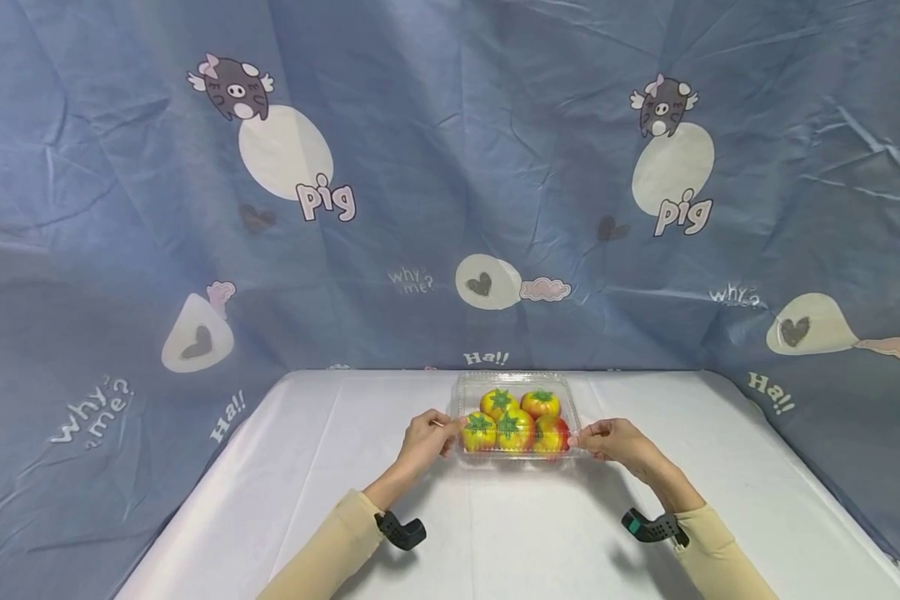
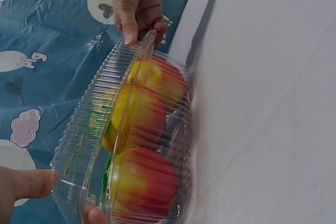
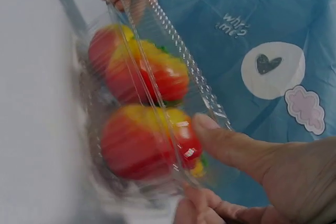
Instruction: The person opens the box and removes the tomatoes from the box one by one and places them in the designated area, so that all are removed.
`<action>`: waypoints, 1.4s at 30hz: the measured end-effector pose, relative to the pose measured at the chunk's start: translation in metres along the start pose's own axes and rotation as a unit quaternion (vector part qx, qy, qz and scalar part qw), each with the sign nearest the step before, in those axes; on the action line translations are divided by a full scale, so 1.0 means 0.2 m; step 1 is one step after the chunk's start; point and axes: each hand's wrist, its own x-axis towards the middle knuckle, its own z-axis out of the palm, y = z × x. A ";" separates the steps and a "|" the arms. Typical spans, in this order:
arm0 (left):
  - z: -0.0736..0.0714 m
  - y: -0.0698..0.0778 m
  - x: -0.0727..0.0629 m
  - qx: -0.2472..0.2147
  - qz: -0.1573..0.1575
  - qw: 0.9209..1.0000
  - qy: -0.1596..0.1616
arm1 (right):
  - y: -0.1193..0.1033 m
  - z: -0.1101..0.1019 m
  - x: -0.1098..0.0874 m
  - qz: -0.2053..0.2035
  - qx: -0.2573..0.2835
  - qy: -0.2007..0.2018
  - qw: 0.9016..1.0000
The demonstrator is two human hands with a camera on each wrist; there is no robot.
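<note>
A clear plastic clamshell box (image 1: 516,383) sits on the white table with its lid over several red-and-yellow fruits (image 1: 515,431) that have green leafy tops and look like tomatoes. My left hand (image 1: 424,442) pinches the front left corner, the thumb on the lid and a fingertip by the rim. At the front right corner my right hand (image 1: 619,442) pinches the edge between thumb and fingers. In the left wrist view the lid and base rims run close together along the front of the box (image 2: 126,108). Whether they are fully pressed together, I cannot tell.
The white-clothed table (image 1: 525,533) reaches back to a blue printed curtain (image 1: 450,167) hanging behind and along both sides. Black bands (image 1: 401,531) circle both wrists over beige sleeves (image 1: 330,546).
</note>
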 end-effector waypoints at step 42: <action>-0.05 0.01 0.02 -0.063 -0.051 0.996 -0.024 | -0.02 0.00 0.03 -0.006 0.094 -0.009 0.995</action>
